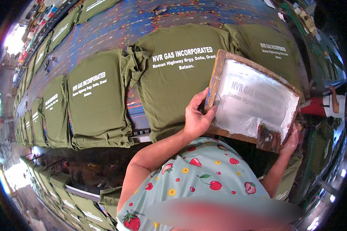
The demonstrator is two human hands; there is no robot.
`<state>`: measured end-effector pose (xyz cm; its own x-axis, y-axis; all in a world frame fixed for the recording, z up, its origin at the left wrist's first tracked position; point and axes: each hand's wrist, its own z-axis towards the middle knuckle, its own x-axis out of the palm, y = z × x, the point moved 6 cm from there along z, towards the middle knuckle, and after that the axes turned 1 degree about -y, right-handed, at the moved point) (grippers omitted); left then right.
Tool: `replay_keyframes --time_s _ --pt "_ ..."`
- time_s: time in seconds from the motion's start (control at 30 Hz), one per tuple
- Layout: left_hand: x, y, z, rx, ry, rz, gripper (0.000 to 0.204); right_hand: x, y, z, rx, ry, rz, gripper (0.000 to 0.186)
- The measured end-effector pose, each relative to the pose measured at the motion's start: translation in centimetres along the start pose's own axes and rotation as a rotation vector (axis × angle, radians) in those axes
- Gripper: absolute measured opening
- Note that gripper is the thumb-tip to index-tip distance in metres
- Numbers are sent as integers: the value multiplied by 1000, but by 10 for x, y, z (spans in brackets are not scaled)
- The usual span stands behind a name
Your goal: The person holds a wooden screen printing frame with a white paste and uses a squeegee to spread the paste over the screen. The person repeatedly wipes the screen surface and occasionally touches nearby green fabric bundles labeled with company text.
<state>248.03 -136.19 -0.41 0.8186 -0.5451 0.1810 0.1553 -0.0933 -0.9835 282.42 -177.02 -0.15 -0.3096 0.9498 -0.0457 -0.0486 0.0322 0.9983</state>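
Note:
My left hand (197,114) grips the left edge of a wooden-framed printing screen (219,69), whose white ink-coated mesh (254,100) faces me. My right hand (290,141) holds the frame's lower right corner, beside a dark wooden squeegee (268,138) resting inside the frame. The screen is lifted and tilted above an olive green t-shirt (173,88) with white printed lettering. Another olive shirt (270,50) lies partly hidden behind the frame.
Olive green printed t-shirts (98,100) lie in a long row on a paint-speckled blue table (115,30) stretching to the far left. More olive shirts (65,192) line a lower row below. A person in red (316,106) is at the right edge.

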Motion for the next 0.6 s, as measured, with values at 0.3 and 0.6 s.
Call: replay_keyframes --time_s 0.3,0.6 --pt "40 -2 -20 -517 387 -360 81 -49 24 192 -1 200 -259 48" --pt "-36 -1 -6 -521 482 -62 47 -14 -5 206 -6 324 -288 51"
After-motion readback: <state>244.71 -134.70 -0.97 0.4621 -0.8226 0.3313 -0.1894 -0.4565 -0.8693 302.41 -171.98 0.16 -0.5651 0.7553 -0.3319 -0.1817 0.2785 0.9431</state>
